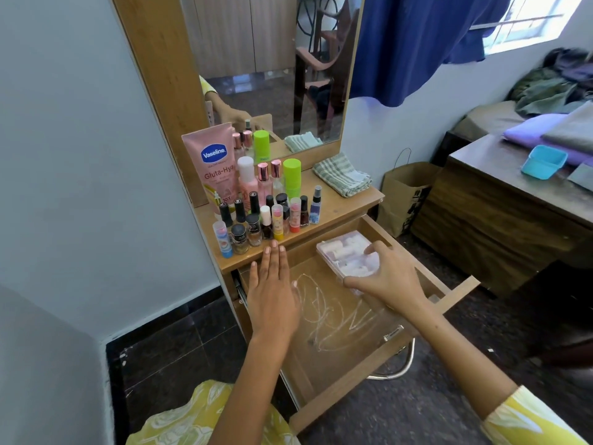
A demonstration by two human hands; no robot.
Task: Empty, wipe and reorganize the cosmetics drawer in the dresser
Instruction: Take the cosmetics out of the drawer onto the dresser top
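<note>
On worktop (340, 216): bottles (260, 220) out. Drawer (337, 319) nearly bare, smudgy, wipe left. Right hand (391, 277) grips clear box (346, 255); left hand (272, 293) flat, holding nothing.

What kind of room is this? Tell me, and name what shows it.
Most likely a bedroom. A wooden dresser with a mirror holds bottles of cosmetics, its drawer pulled open. Folded cloth lies on a low chest at right, and a blue curtain hangs by the window.

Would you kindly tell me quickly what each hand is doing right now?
Left hand: open, fingers straight, holding nothing.
Right hand: fingers curled round the clear plastic case in the drawer.
</note>
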